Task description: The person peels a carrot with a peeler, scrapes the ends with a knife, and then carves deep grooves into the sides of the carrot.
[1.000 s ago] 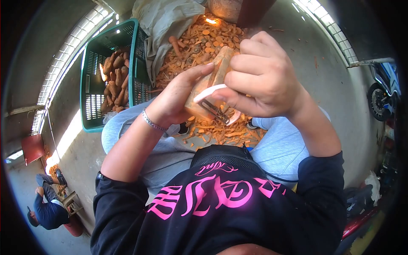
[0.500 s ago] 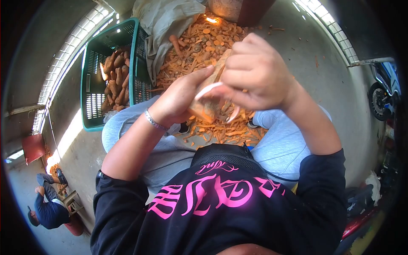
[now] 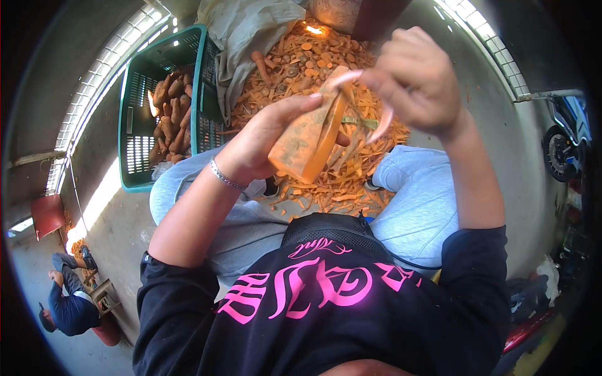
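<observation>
Holding a sweet potato [image 3: 303, 145] in my left hand [image 3: 260, 141], fingers curled around its far side and thumb stretched along the top edge; the root is tilted, upper end pointing away from me, level with my knees. One face is freshly cut and shows bright orange; the rest keeps its dusty skin. My right hand [image 3: 417, 78] is raised just right of and beyond the root's upper end, closed on a pale-handled peeler [image 3: 370, 103]. The blade is blurred, so I cannot tell whether it touches the flesh. A long strip of peel [image 3: 351, 141] hangs between peeler and root.

Below both hands, on the floor between my feet, lies a heap of orange peelings [image 3: 332, 194] that spreads away from me into a wider pile of scraps and cut ends [image 3: 301, 56]. Left of my left hand stands a green plastic crate [image 3: 135, 125] with unpeeled roots [image 3: 170, 116] inside. A grey sack [image 3: 241, 37] lies beyond the left hand, between crate and scraps. Far left and below my left elbow, another person [image 3: 66, 301] crouches on the floor. A motorbike [image 3: 567, 138] stands well to the right of my right hand.
</observation>
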The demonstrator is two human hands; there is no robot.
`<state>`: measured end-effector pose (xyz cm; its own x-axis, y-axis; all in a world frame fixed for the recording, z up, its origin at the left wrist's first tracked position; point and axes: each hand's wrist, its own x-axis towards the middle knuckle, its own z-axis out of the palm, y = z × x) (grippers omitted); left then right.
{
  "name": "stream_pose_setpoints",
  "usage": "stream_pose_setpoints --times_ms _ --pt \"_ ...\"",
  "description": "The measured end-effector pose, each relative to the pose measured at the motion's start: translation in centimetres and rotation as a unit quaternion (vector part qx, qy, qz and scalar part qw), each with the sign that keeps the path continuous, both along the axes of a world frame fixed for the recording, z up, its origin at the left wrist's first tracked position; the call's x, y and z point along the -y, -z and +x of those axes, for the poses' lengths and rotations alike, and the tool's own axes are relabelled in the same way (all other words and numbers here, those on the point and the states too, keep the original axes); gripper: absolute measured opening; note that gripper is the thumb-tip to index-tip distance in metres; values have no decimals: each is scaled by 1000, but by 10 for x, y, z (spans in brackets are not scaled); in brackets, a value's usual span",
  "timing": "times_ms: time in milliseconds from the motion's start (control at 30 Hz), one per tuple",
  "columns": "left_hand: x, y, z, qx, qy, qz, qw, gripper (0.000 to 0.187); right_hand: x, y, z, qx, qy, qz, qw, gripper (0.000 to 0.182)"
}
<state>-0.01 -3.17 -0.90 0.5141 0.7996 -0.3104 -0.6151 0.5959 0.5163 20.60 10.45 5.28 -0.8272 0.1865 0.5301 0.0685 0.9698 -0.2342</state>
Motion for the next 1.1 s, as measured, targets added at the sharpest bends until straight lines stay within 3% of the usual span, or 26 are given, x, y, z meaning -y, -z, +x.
stream_pose_setpoints --times_ms 133,267,567,667,900,1000,1100 --pt "0 8 1 46 -38 3 998 40 22 -4 -7 -7 -45 19 999 22" --pt "-1 -1 7 21 -66 -60 996 41 39 -3 -12 -19 -72 30 997 27" --pt "1 4 10 22 -70 -55 996 43 48 2 -16 -12 -58 54 997 27" --pt "2 -8 18 -72 -96 -84 989 39 46 4 -16 -8 -63 48 997 27" --pt "5 -15 20 -84 -83 -86 989 40 31 17 -18 -12 -120 8 993 23" --pt "13 -14 15 -27 -35 -75 996 45 -3 23 -8 -34 -71 78 994 23" --pt "17 -13 15 -21 -76 -151 985 50 -49 35 6 35 57 74 995 29"
